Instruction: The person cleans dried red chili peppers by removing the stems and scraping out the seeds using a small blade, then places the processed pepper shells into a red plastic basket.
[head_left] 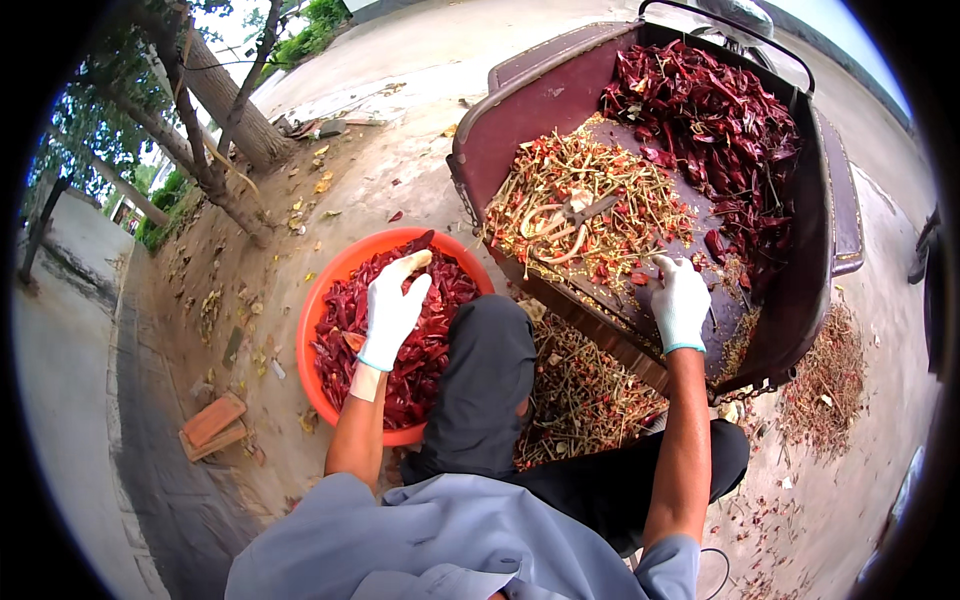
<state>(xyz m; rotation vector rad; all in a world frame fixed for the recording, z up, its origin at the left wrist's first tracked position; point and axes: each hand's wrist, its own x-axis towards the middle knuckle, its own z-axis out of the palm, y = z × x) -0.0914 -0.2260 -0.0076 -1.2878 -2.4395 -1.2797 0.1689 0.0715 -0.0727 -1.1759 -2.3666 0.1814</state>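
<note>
Dried red chillies (pixel 455 290) fill the orange basin (pixel 312 300) on the ground, heaped close to its rim, and more of them lie in the maroon cart bed (pixel 500 135), banked along its right side into the far corner. From my remote seat I see stem scraps (pixel 580 190) mixed with red bits piled toward that bed's left side, reaching its near edge. Over the basin I have the gloved left hand (pixel 395 305), thumb parted from the partly bent fingers; a chilli lies right by the fingertips (whether they grip it, I cannot tell). My gloved right hand (pixel 682 303) is just inside the bed's near edge, fingers half curled beside the scraps; its hold I cannot tell either. Below that edge, a stem heap (pixel 580 400) spreads on the ground, and another pile (pixel 830 390) lies beyond the bed's right side.
</note>
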